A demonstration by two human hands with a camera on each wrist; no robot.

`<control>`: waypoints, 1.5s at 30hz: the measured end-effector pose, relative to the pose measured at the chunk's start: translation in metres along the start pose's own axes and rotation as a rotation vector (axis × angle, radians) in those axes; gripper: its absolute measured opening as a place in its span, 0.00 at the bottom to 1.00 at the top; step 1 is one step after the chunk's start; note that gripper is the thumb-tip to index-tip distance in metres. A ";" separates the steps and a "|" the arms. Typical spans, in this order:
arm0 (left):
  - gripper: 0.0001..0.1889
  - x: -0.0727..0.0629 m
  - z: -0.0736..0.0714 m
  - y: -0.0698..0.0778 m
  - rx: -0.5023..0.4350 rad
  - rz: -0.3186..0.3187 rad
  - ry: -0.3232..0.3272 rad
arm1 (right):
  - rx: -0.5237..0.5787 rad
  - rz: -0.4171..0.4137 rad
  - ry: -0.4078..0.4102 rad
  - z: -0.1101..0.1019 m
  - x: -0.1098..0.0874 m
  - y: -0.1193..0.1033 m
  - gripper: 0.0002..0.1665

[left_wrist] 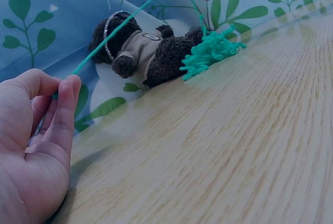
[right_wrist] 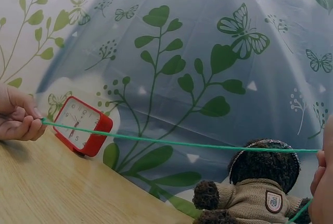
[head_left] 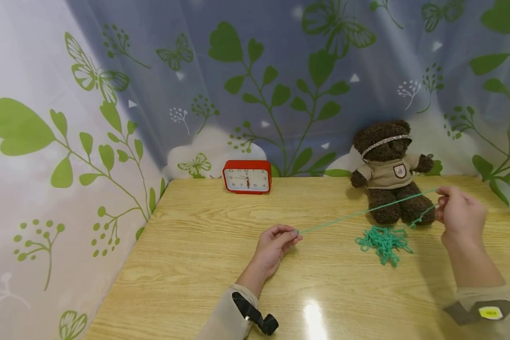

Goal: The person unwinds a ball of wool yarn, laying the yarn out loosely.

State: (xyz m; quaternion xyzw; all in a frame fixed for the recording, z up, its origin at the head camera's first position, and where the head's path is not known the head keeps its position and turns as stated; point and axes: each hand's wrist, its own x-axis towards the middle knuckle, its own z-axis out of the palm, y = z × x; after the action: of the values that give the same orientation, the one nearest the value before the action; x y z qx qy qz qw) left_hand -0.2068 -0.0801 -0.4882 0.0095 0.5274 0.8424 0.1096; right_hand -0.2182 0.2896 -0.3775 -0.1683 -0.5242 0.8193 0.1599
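A green length of yarn [head_left: 348,216] runs taut between both hands, slanting up to the right in the head view. My left hand [head_left: 275,248] pinches its one end between thumb and fingers, low over the table. Higher and farther right, my right hand [head_left: 462,215] pinches the other end of the stretch. From the right hand the yarn drops to a loose, tangled green heap [head_left: 384,243] on the table. In the left wrist view the yarn [left_wrist: 125,23] leaves the fingertips of the left hand [left_wrist: 47,125].
A brown teddy bear [head_left: 384,175] in a beige top sits behind the heap, against the printed curtain [head_left: 289,137]. A red alarm clock [head_left: 247,177] stands at the back of the wooden table [head_left: 187,255].
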 end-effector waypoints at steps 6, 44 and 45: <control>0.06 0.000 0.001 0.001 -0.002 0.008 0.000 | -0.006 0.023 -0.001 -0.002 0.001 -0.001 0.21; 0.06 -0.003 0.001 0.001 0.014 -0.006 -0.083 | -0.719 0.042 -0.759 0.060 -0.054 0.083 0.32; 0.06 -0.003 0.002 0.001 0.017 -0.008 -0.087 | -0.723 0.053 -0.777 0.062 -0.057 0.087 0.32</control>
State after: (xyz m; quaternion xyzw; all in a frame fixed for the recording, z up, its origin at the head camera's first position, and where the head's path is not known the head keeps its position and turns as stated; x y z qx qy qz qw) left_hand -0.2040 -0.0796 -0.4864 0.0453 0.5295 0.8362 0.1357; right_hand -0.2019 0.1798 -0.4259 0.0900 -0.7894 0.5920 -0.1352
